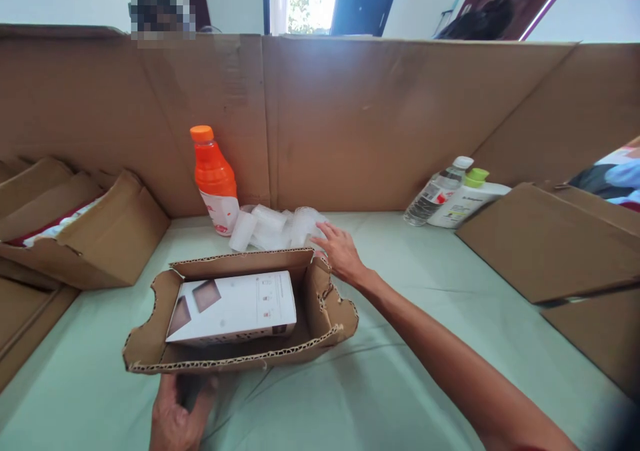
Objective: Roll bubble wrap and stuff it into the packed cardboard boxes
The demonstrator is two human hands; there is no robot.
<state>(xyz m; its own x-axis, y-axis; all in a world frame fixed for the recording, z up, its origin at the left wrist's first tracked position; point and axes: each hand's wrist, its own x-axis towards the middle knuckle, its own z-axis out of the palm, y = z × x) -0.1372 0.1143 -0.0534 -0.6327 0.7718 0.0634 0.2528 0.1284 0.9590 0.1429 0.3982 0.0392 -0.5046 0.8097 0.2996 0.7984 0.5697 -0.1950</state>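
Observation:
An open cardboard box (320, 311) with rough-cut edges sits in front of me on the pale green cloth. Inside it lies a white carton (245, 298) with two cut-out windows. My left hand (177, 414) is at the near side of the box, thumb and fingers apart; its fingertips are partly hidden by the front wall. Past the box's far right corner, my right hand (340, 251) reaches with fingers stretched out. Those fingertips are at the edge of some clear plastic wrap rolls (270, 228), and whether they touch cannot be made out.
An orange-capped bottle (216, 181) stands behind the box. A clear water bottle (434, 192) and a white bottle with a green cap (463, 204) lean at the right. Cardboard boxes (110, 238) flank the left; another cardboard box (555, 238) is right. A tall cardboard wall (350, 124) closes the back.

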